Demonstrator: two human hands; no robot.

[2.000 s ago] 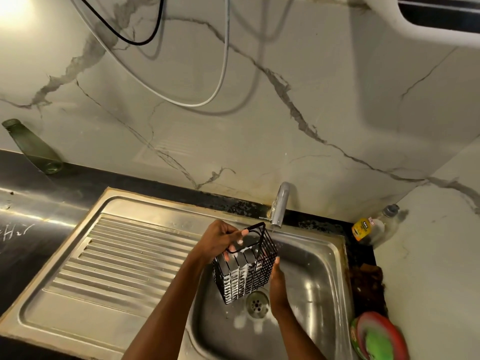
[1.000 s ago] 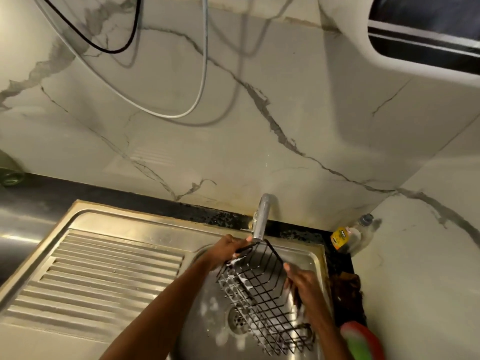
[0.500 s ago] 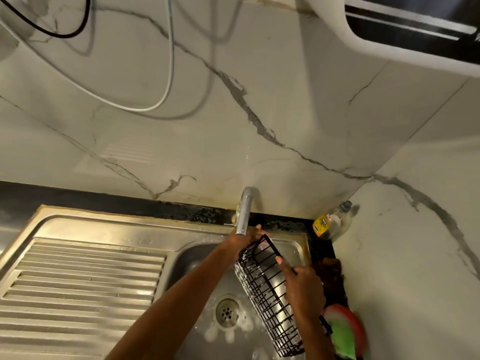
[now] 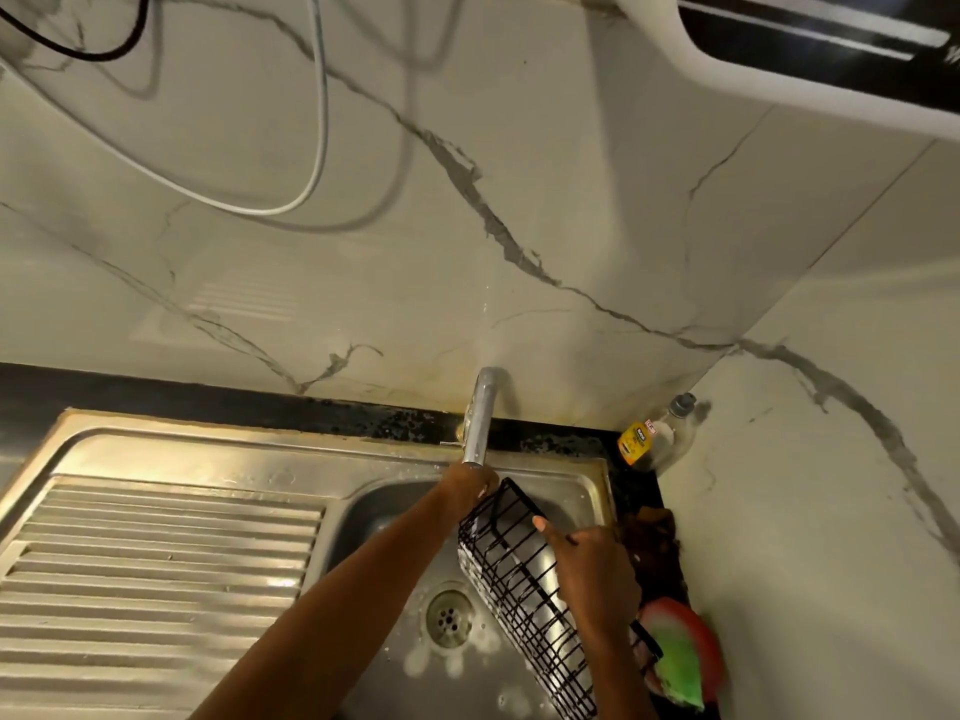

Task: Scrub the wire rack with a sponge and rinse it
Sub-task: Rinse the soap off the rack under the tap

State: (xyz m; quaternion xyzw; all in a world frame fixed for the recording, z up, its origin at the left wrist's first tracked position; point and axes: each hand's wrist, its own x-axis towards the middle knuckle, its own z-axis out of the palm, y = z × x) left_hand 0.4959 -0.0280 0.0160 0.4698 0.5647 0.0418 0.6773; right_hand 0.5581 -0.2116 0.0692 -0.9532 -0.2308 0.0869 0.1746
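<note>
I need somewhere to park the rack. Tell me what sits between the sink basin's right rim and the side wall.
In the head view, a dark brown rag and a red dish holding a green sponge lie along the black counter strip.

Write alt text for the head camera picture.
Two hands hold a black wire rack tilted over a steel sink, the left hand just under the tap, the right hand on its side.

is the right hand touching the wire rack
Touching: the head view shows the right hand gripping the long upper edge of the wire rack, fingers curled over its wires.
</note>
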